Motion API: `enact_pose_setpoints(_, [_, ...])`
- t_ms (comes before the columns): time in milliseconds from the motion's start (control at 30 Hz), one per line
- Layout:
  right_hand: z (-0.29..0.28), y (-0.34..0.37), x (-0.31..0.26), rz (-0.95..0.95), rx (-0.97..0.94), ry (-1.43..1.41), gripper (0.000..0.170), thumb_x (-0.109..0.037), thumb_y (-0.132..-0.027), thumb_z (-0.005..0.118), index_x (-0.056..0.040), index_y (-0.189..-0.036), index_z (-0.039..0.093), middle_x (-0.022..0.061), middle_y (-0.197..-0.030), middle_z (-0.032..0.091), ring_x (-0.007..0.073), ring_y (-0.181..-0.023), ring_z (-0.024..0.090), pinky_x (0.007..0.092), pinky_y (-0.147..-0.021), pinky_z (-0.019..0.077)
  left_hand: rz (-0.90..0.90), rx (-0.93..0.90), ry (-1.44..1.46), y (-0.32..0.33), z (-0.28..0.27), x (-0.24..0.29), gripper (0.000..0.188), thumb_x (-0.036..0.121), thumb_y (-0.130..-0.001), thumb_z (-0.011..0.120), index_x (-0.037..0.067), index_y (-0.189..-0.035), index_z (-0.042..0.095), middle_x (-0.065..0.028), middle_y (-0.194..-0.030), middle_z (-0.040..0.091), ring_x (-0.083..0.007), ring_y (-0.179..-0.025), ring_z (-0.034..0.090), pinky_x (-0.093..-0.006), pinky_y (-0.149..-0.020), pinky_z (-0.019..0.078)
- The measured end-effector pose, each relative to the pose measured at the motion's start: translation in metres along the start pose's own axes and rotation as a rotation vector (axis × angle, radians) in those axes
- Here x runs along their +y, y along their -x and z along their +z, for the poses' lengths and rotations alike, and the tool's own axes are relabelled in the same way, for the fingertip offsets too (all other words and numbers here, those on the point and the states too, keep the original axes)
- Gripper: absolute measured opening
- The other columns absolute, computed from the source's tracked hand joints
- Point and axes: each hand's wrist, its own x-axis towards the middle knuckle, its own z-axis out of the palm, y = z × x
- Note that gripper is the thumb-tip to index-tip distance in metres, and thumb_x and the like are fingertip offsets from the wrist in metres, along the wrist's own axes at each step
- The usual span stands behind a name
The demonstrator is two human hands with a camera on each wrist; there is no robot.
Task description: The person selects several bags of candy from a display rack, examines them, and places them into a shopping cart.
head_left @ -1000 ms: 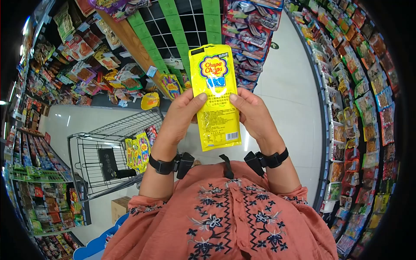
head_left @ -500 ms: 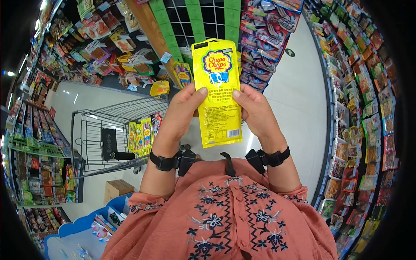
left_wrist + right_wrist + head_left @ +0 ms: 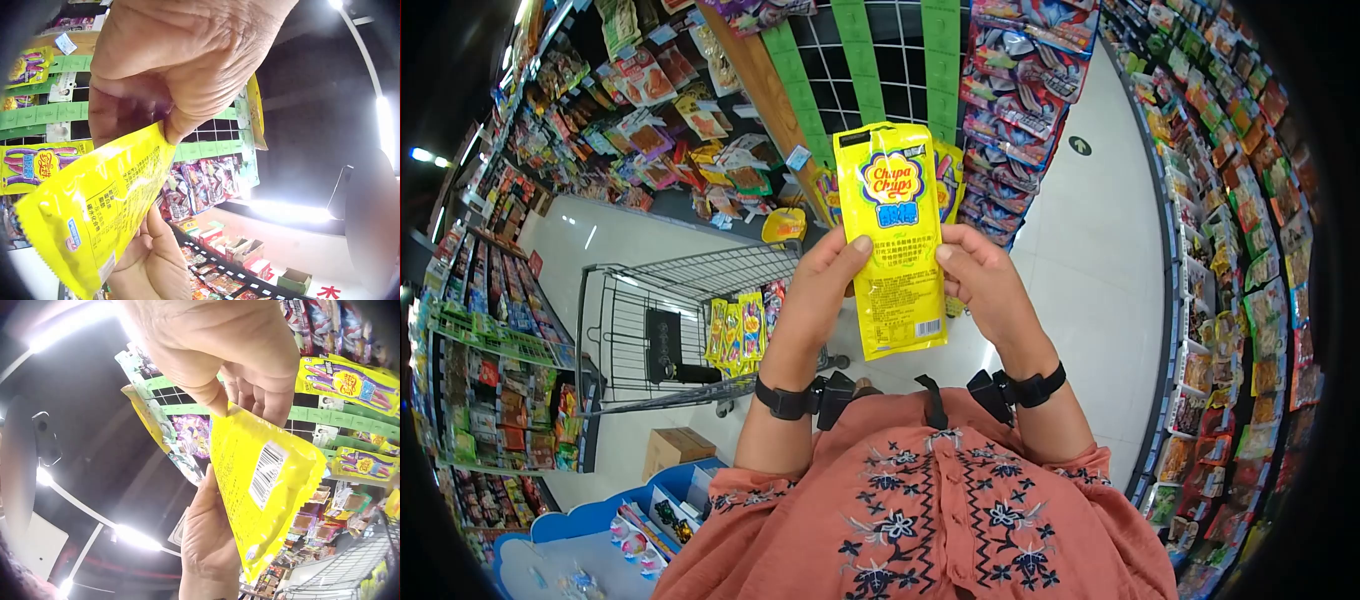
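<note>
In the head view a yellow Chupa Chups candy bag (image 3: 900,300) is upright before the body, its printed text and barcode side showing. My left hand (image 3: 822,290) pinches its left edge, thumb on the face. At the opposite edge my right hand (image 3: 988,282) holds it by thumb and fingers. The left wrist view shows the left hand (image 3: 194,56) gripping the bag (image 3: 94,212) near its middle, fingers behind. From the right wrist, the bag (image 3: 262,481) slants down from the right thumb, with the left hand (image 3: 209,544) across from it.
A wire shopping cart (image 3: 615,290) stands at the left, with several yellow candy packs (image 3: 737,330) in it. Ahead is a hanging rack with green strips (image 3: 855,65) and red-blue packs (image 3: 1020,120). Shelves (image 3: 1160,400) line the right. A cardboard box (image 3: 677,450) and blue-edged display (image 3: 550,525) are lower left.
The bag has come slightly lower in the head view, still between both hands. The right thumb has shifted to the bag's edge. Cart and racks appear further right as the view turned.
</note>
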Motion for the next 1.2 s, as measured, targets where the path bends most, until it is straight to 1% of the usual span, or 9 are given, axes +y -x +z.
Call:
enact_pose_setpoints(167, [-0.011,0.003,0.002,-0.021,-0.001,0.037,0.035,-0.016,-0.097,0.055,0.0005,-0.127,0.051,0.0050,-0.109,0.064,0.0106,-0.097,0.060,0.0243,-0.084,0.0473,0.006,-0.039,-0.009,0.001,0.006,0.002,0.034,0.024,-0.100,0.055,0.003,-0.127,0.057,-0.0005,-0.112,0.066,-0.0074,-0.095,0.062,-0.0239,-0.082,0.0487])
enact_pose_setpoints(333, [-0.003,0.011,-0.007,-0.263,0.057,0.201,0.045,-0.020,-0.097,0.057,0.0022,-0.134,0.045,0.0107,-0.122,0.059,0.0153,-0.109,0.057,0.0281,-0.091,0.0468,0.072,-0.056,-0.072,-0.001,0.017,0.009,0.029,0.022,-0.100,0.055,0.003,-0.122,0.060,0.0001,-0.107,0.064,-0.0069,-0.093,0.058,-0.0237,-0.080,0.0466])
enact_pose_setpoints(433, [0.001,0.009,-0.003,-0.317,-0.008,0.276,0.052,-0.025,-0.097,0.058,0.0034,-0.138,0.041,0.0136,-0.130,0.054,0.0188,-0.117,0.054,0.0311,-0.097,0.0444,0.319,-0.026,-0.451,-0.009,0.023,-0.002,0.027,0.024,-0.100,0.055,0.002,-0.115,0.059,-0.0017,-0.102,0.065,-0.0097,-0.092,0.059,-0.0264,-0.078,0.0476])
enact_pose_setpoints(600, [0.007,0.005,0.005,-0.188,-0.068,0.017,0.055,-0.035,-0.099,0.055,0.0034,-0.136,0.043,0.0124,-0.127,0.056,0.0194,-0.116,0.054,0.0322,-0.101,0.0413,0.332,-0.071,-0.625,-0.006,0.045,-0.007,0.031,0.020,-0.096,0.060,-0.002,-0.117,0.056,-0.0160,-0.100,0.062,-0.0249,-0.090,0.063,-0.0349,-0.076,0.0499])
enact_pose_setpoints(733, [-0.002,-0.001,0.020,-0.055,-0.014,-0.193,0.040,-0.032,-0.101,0.051,-0.0001,-0.125,0.054,0.0093,-0.112,0.063,0.0160,-0.102,0.061,0.0314,-0.092,0.0479,0.557,-0.161,-0.889,-0.011,0.045,-0.015,0.030,0.016,-0.097,0.059,0.002,-0.123,0.057,-0.0044,-0.100,0.061,-0.0120,-0.084,0.060,-0.0257,-0.068,0.0495])
enact_pose_setpoints(867, [-0.004,0.000,0.018,0.011,0.022,-0.412,0.036,-0.027,-0.101,0.048,0.0004,-0.124,0.056,0.0120,-0.113,0.066,0.0187,-0.097,0.067,0.0335,-0.086,0.0543,0.332,-0.028,-0.579,-0.017,0.031,-0.012,0.028,0.020,-0.098,0.058,0.003,-0.120,0.058,-0.0033,-0.099,0.061,-0.0080,-0.083,0.059,-0.0231,-0.064,0.0471])
enact_pose_setpoints(967, [-0.001,0.004,0.013,0.028,-0.043,-0.399,0.036,-0.026,-0.101,0.048,0.0009,-0.123,0.056,0.0121,-0.114,0.066,0.0182,-0.100,0.067,0.0331,-0.087,0.0537,0.421,0.139,-0.511,-0.038,0.014,-0.008,0.032,0.024,-0.098,0.060,0.002,-0.120,0.057,-0.0020,-0.099,0.062,-0.0060,-0.085,0.058,-0.0220,-0.064,0.0458])
enact_pose_setpoints(1067, [0.000,0.005,0.014,0.064,-0.073,-0.373,0.038,-0.027,-0.101,0.049,0.0015,-0.124,0.056,0.0111,-0.114,0.066,0.0179,-0.100,0.067,0.0325,-0.088,0.0536,0.235,0.049,-0.266,-0.046,0.021,0.012,0.034,0.025,-0.096,0.062,-0.001,-0.117,0.057,-0.0059,-0.104,0.064,-0.0096,-0.090,0.060,-0.0253,-0.081,0.0481])
enact_pose_setpoints(1200, [-0.004,0.003,0.024,0.157,-0.096,-0.305,0.037,-0.027,-0.100,0.052,0.0011,-0.124,0.056,0.0098,-0.113,0.066,0.0166,-0.099,0.066,0.0314,-0.087,0.0536,0.161,-0.109,-0.064,-0.059,0.024,0.004,0.034,0.024,-0.095,0.063,0.002,-0.120,0.059,-0.0053,-0.108,0.067,-0.0079,-0.093,0.062,-0.0255,-0.080,0.0509])
